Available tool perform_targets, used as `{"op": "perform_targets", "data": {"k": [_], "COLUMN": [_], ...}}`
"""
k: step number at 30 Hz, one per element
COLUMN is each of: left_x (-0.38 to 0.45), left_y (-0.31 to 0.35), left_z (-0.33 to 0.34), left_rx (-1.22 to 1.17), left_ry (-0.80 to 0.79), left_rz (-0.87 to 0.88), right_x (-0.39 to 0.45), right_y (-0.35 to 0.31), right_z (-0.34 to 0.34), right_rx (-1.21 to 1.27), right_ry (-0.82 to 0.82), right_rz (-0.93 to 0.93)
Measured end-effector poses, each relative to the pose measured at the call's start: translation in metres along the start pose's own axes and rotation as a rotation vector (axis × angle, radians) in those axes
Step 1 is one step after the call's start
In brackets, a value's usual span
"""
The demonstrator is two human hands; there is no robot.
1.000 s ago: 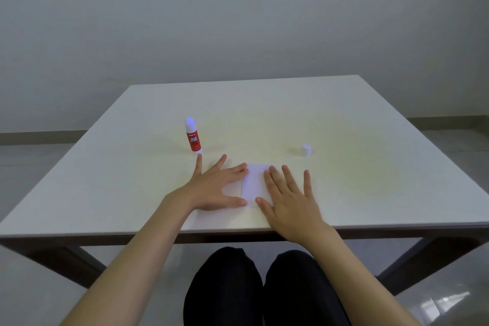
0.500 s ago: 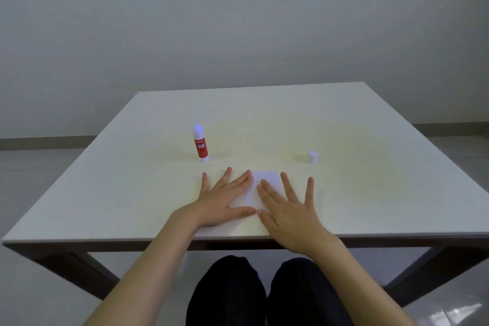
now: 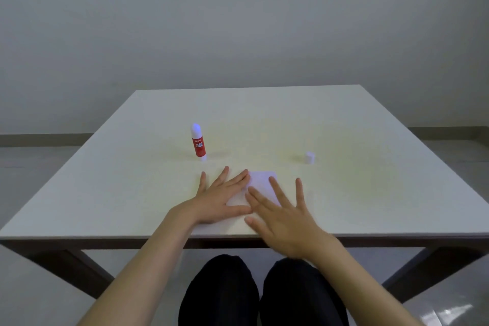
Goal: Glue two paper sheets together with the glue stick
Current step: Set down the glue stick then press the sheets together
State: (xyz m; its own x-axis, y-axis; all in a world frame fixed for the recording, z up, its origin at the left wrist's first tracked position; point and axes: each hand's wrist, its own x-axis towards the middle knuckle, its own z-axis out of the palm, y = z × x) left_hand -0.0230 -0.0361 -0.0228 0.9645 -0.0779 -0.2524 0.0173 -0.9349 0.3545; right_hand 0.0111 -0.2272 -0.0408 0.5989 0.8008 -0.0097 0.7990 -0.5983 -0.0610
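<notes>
A small white paper sheet (image 3: 260, 182) lies flat near the table's front edge; I cannot tell whether a second sheet lies under it. My left hand (image 3: 219, 200) rests flat on its left part, fingers spread. My right hand (image 3: 284, 216) lies over its right and front part, fingers apart, slightly blurred. Both hands hide much of the paper. A red glue stick (image 3: 198, 142) with its tip bare stands upright behind my left hand. Its white cap (image 3: 309, 157) sits apart, to the right behind my right hand.
The white table (image 3: 370, 193) has a dark frame and legs, and its front edge runs just behind my wrists. My dark-clothed knees (image 3: 262, 291) show under it. A grey wall stands behind the table.
My right hand has slid back toward the table's front edge over the paper. My left hand stays pressed on the sheet. The view has tilted up slightly.
</notes>
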Motion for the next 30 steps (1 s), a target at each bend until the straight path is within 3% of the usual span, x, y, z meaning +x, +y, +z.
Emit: {"op": "perform_targets", "data": {"k": [4, 10, 16, 23, 30], "left_x": [-0.001, 0.0, -0.001, -0.002, -0.003], "left_y": [0.0, -0.001, 0.0, 0.001, 0.003], "left_z": [0.0, 0.002, -0.001, -0.001, -0.001], "left_rx": [0.017, -0.002, 0.011, -0.001, -0.001], "left_ry": [-0.011, -0.002, -0.005, -0.015, -0.012], "left_rz": [-0.008, -0.002, -0.007, -0.002, -0.014], "right_x": [0.015, -0.011, 0.022, 0.015, 0.026], "right_y": [0.025, -0.006, 0.028, 0.002, 0.02], "right_z": [-0.02, 0.002, -0.018, 0.002, -0.014], "right_rx": [0.03, 0.054, 0.075, 0.075, 0.034], "right_ry": [-0.111, 0.033, -0.093, 0.019, -0.053], "right_rz": [0.178, -0.014, 0.178, 0.009, 0.189]}}
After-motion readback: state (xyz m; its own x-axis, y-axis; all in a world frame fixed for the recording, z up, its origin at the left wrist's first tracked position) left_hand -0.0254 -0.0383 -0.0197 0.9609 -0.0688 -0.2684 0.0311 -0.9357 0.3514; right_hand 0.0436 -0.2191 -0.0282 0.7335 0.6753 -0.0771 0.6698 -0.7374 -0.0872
